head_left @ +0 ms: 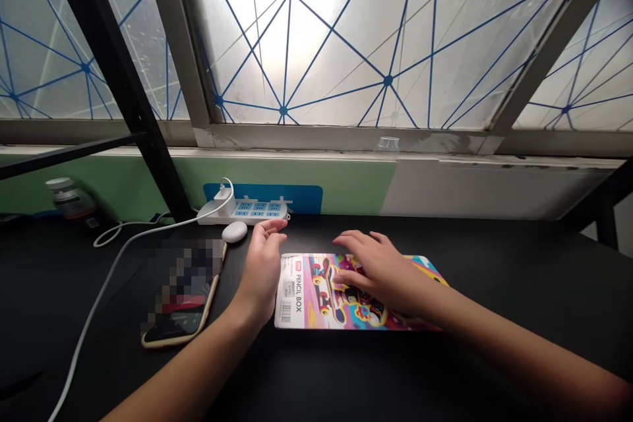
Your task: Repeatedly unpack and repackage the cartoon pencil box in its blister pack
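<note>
A colourful pencil box [321, 297] lies flat on the black desk, with a skateboard picture and a white end label reading "PENCIL BOX". My left hand [262, 270] stands on edge along the box's left end, its fingers loosely bent and nothing held in them. Whether it touches the box I cannot tell. Over the middle of the box is my right hand [383, 270], palm down with thumb and fingers apart. My right hand and forearm hide part of the printed lid.
Left of my left hand lies a phone [185, 323], partly blurred, with a small white rounded case [234, 232] behind it. A white power strip [257, 211] with a plugged-in charger and cable [106, 287] sits by the wall. A bottle [74, 201] stands far left.
</note>
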A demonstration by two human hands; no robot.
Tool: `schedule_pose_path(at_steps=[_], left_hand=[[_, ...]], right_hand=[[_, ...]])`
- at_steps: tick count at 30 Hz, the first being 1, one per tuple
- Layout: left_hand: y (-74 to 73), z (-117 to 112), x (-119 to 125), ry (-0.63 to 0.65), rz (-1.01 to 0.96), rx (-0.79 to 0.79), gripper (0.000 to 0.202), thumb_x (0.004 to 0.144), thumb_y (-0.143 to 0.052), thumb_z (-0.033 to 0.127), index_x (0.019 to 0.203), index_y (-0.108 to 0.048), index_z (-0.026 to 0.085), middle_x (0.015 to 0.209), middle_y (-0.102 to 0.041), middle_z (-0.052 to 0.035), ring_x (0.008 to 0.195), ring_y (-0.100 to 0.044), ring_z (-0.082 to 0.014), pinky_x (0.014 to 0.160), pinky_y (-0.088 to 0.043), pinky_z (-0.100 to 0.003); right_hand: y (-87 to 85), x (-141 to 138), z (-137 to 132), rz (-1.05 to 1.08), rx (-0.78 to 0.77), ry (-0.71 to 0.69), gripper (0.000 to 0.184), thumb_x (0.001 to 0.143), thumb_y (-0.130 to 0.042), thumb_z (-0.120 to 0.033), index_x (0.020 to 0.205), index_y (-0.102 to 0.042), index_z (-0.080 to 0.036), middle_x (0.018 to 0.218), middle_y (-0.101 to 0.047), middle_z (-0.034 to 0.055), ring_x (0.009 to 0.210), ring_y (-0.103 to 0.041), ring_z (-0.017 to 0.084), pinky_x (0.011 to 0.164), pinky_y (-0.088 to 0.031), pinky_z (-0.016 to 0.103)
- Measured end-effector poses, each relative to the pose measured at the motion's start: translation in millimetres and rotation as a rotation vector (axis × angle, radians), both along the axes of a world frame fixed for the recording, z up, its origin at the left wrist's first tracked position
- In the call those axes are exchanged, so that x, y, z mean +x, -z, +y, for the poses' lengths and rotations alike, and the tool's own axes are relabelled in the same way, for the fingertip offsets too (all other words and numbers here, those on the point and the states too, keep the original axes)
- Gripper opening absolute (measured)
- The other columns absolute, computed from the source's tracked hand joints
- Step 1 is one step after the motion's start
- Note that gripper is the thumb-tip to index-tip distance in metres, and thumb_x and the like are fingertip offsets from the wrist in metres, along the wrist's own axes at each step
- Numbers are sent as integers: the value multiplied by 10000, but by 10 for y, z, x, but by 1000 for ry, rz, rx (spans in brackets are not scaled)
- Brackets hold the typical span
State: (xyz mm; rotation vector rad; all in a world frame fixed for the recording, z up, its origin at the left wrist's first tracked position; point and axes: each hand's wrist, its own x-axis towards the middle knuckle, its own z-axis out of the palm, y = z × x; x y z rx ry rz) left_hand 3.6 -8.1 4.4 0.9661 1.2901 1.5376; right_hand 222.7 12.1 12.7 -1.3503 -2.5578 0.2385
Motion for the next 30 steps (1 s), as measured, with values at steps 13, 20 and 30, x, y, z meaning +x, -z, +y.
schedule_pose_path(at_steps=[13, 20, 30], left_hand=[[177, 77, 41, 131, -185, -195, 548, 779, -514, -46, 1217, -512, 283, 1324, -627, -120, 1161, -668, -269, 685, -606, -313], [176, 102, 57, 97, -252, -244, 387, 889, -529, -30, 1170, -518, 235, 1322, -630, -146, 1134, -697, -278, 682, -630, -336], [167, 109, 76, 35, -268, -248, 305, 903, -434, -49, 1051, -582, 173, 1246, -672, -162, 997, -743, -237, 659, -617, -295]], right_hand=[[120, 859, 122, 162, -201, 75, 452, 980, -460, -607, 1037, -676, -214, 1019, -705, 76, 884, -645, 237, 757, -487, 350], [117, 862, 100, 189, -261, 121, 442, 967, -483, -619, 1017, -677, -224, 952, -716, 50, 815, -636, 217, 683, -458, 319], [83, 836, 85, 114, -143, 83, 424, 941, -512, -636, 922, -595, -221, 908, -626, 46, 753, -582, 198, 661, -452, 322]])
